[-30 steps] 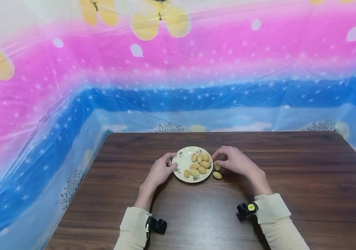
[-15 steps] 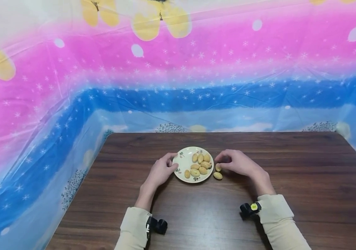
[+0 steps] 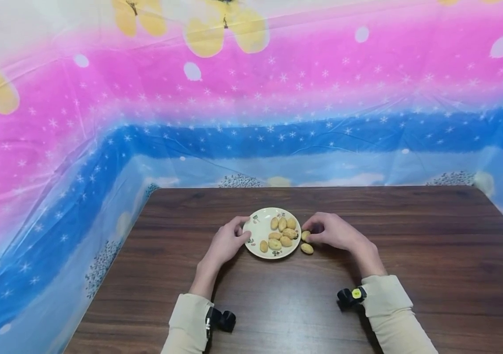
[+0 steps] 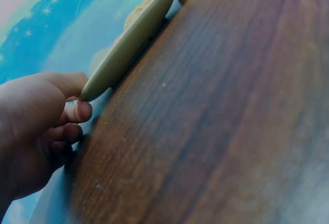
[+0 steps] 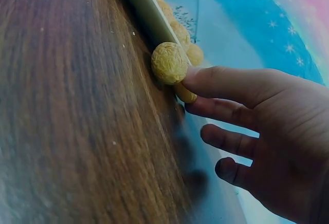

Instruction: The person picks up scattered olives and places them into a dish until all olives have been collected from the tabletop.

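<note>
A cream plate [image 3: 257,228] with small printed patterns lies on the table, carrying several wrinkled yellow oval pieces [image 3: 274,243], like nuts or dried fruits. My left hand [image 3: 226,241] grips its left rim, thumb above and fingers beneath, as the left wrist view shows at the plate's edge [image 4: 123,54]. Just off the right rim, my right hand [image 3: 337,232] pinches a yellow oval piece [image 5: 185,93] between thumb and index finger, partly hidden by them. A second yellow oval piece [image 3: 307,249] lies on the table nearer me, beside the right thumb.
The dark wood-grain table [image 3: 273,305] reaches out on both sides of the plate. Behind it hangs a pink and blue printed cloth [image 3: 251,142]. Black wrist cameras are strapped on both cuffs.
My right fingertips have come from the plate's right rim down to the nearer oval piece, which has shifted slightly left. The left hand and plate stay put.
</note>
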`<state>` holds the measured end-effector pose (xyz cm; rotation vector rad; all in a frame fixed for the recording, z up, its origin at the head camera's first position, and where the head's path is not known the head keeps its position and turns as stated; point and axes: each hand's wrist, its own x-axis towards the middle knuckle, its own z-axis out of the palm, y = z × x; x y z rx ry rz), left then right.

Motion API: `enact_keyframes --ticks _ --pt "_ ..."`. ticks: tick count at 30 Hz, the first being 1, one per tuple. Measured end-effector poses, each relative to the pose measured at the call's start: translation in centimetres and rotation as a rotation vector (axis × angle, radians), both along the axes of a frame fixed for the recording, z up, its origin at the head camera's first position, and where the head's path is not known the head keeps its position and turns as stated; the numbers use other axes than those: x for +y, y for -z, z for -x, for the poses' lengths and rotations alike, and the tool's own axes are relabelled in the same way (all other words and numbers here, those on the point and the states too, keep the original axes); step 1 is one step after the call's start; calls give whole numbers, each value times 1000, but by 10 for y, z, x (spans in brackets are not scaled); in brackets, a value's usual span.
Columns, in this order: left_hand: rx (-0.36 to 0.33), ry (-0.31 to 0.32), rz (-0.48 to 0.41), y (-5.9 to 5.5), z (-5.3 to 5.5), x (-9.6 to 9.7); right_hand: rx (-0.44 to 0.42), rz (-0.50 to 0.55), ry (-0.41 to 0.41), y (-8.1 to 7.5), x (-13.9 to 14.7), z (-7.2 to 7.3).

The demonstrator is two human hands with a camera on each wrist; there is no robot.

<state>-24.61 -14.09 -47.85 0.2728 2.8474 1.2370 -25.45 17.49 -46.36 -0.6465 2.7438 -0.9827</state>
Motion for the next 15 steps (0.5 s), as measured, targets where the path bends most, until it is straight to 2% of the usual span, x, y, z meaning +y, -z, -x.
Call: enact_keyframes --ticks 7,15 --pt "-4 1 -12 0 -1 0 28 -5 -9 -2 0 -1" --pt "-5 14 1 -1 0 -3 50 13 40 -5 -1 -1"
